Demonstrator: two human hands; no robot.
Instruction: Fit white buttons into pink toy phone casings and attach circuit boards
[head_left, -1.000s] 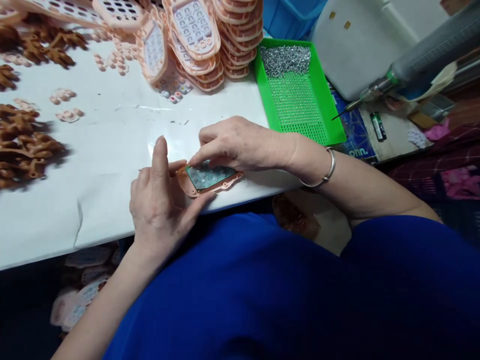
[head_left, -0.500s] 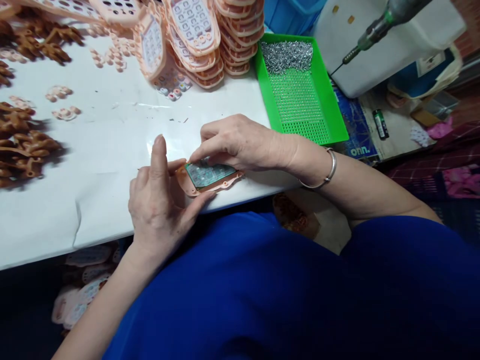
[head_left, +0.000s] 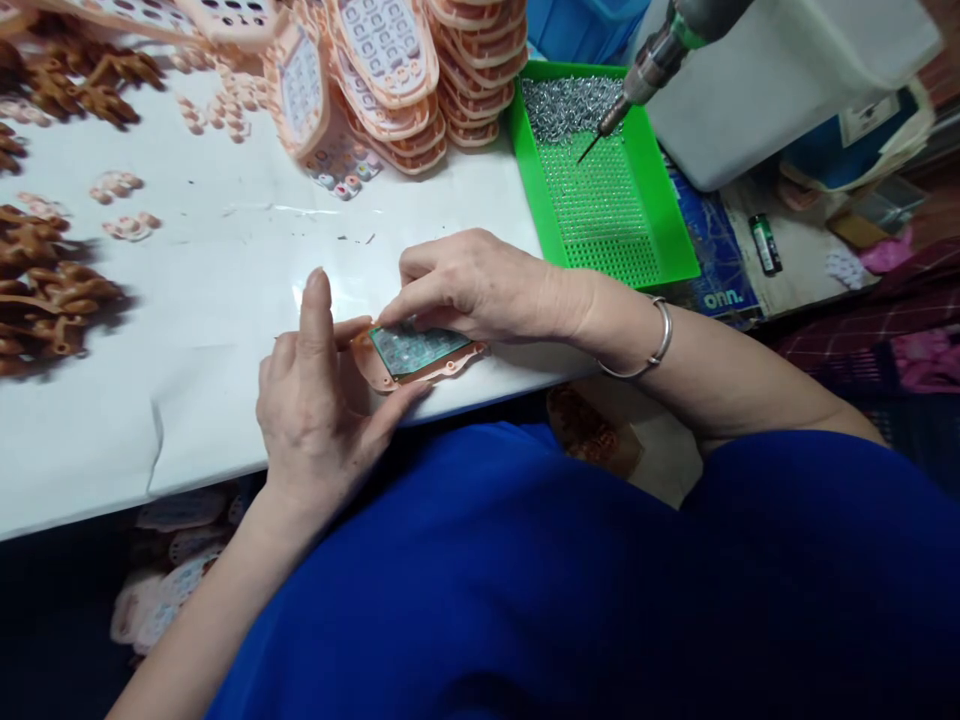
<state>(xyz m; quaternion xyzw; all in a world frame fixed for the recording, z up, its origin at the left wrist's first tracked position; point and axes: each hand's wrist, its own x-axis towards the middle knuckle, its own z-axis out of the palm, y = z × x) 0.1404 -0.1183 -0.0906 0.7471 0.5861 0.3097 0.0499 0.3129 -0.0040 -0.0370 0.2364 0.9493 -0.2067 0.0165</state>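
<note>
A peach plastic shell (head_left: pixel 365 362) lies near the front edge of the table, hollow side up, with a green circuit board (head_left: pixel 420 348) seated in it. My left hand (head_left: pixel 311 400) grips the shell's left end, thumb along its front edge and index finger raised. Over the board's far edge is my right hand (head_left: pixel 472 285), fingers bent and pinched together at the far left corner. Whatever sits between those fingertips is too small or hidden to make out. Part of the board is covered by the right hand.
A green basket (head_left: pixel 679 235) holds silver screws (head_left: pixel 574 108); an electric screwdriver (head_left: pixel 649 65) hangs above it. Stacked peach shells with keypads (head_left: pixel 390 50) stand at the back. Brown plastic parts (head_left: pixel 52 290) and small button strips (head_left: pixel 131 225) lie left. A battery (head_left: pixel 765 245) lies right.
The hanging screwdriver has swung left, from beside the green basket to over it. Both hands and the shell stay almost in place.
</note>
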